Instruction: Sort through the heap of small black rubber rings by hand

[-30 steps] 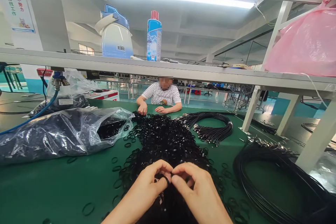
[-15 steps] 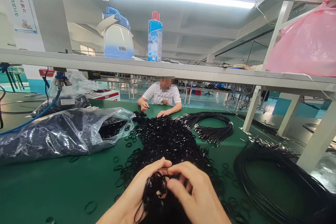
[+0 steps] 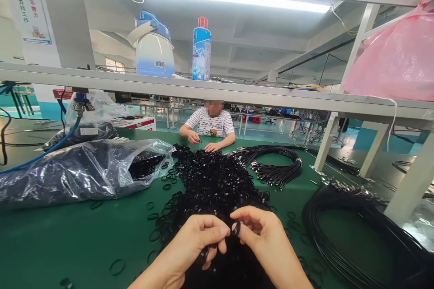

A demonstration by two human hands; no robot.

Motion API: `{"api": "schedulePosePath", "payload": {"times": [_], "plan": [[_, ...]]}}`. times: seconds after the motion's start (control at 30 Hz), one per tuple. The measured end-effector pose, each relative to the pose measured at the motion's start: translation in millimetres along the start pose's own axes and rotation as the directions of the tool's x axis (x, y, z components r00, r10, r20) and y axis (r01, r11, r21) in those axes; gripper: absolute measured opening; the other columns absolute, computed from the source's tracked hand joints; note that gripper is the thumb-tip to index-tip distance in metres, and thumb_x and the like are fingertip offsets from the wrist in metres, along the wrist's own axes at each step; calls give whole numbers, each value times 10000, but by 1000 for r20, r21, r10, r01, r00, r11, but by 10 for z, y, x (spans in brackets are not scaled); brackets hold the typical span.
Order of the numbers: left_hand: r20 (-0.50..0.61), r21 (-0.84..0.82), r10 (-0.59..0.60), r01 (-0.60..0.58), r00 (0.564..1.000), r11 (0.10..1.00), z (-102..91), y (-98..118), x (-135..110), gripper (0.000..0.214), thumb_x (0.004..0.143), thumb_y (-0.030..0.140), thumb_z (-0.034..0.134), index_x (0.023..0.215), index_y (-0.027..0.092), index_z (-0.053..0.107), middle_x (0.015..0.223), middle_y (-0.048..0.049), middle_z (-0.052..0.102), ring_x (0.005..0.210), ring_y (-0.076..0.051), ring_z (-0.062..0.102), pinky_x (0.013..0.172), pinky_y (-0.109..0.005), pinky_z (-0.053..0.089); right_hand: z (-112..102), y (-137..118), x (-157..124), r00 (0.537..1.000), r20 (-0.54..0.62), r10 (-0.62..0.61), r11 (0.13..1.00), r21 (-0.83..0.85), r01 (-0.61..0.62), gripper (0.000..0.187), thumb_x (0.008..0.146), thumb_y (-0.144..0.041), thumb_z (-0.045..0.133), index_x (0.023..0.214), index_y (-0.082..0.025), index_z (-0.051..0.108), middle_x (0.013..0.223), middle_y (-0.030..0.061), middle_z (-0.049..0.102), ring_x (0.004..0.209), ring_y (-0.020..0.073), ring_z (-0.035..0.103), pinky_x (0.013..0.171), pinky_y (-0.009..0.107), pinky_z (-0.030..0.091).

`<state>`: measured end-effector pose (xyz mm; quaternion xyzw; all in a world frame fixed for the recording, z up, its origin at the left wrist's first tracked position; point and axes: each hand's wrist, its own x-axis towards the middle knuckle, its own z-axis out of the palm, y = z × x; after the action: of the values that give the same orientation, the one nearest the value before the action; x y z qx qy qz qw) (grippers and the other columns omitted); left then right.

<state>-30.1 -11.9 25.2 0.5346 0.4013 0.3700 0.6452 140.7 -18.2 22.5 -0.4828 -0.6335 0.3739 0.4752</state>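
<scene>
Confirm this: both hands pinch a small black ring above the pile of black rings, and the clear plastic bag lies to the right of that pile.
Not quite. In the head view the clear plastic bag lies left of the pile of black rings, not right. The left hand and right hand do pinch a small black ring.

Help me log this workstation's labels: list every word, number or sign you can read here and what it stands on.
Wall poster: Chinese characters in blue and red, too blurred to quote.
Spray can: printed label, unreadable.
White-and-blue jug: barcode sticker, digits too small.
Co-worker's striped shirt: chest print, too small.
Red box: white print, illegible.
</scene>
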Motion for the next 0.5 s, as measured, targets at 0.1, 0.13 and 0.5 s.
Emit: {"api": "schedulePosePath", "payload": {"times": [0.1, 0.13, 0.5], "plan": [[-60, 72, 42, -37, 997, 997, 13, -14, 20, 279, 766, 410, 603, 752, 132, 607, 602, 15, 569, 380, -32, 358, 362, -158, 279, 22, -14, -4, 1000, -11, 0, 998, -67, -1, 185, 725, -156, 570, 862, -212, 680, 737, 11, 669, 669, 173, 603, 629, 269, 464], [-60, 100, 61, -55, 996, 994, 22, -18, 27, 305, 757, 440, 607, 805, 138, 608, 611, 22, 566, 378, -34, 361, 357, -158, 272, 36, -21, -10, 1000, -22, -4, 994, -107, 2, 195, 717, -144, 564, 858, -218, 678, 742, 10, 670, 676, 174, 603, 632, 269, 461], [-102, 195, 119, -98, 988, 976, -77, -11, 26, 273, 810, 361, 555, 895, 132, 678, 732, -31, 649, 439, -50, 400, 424, -184, 291, -21, -24, -32, 997, -56, -53, 927, -373, 28, 185, 736, -146, 559, 818, -270, 669, 824, -21, 658, 713, 160, 582, 648, 257, 425]]}}
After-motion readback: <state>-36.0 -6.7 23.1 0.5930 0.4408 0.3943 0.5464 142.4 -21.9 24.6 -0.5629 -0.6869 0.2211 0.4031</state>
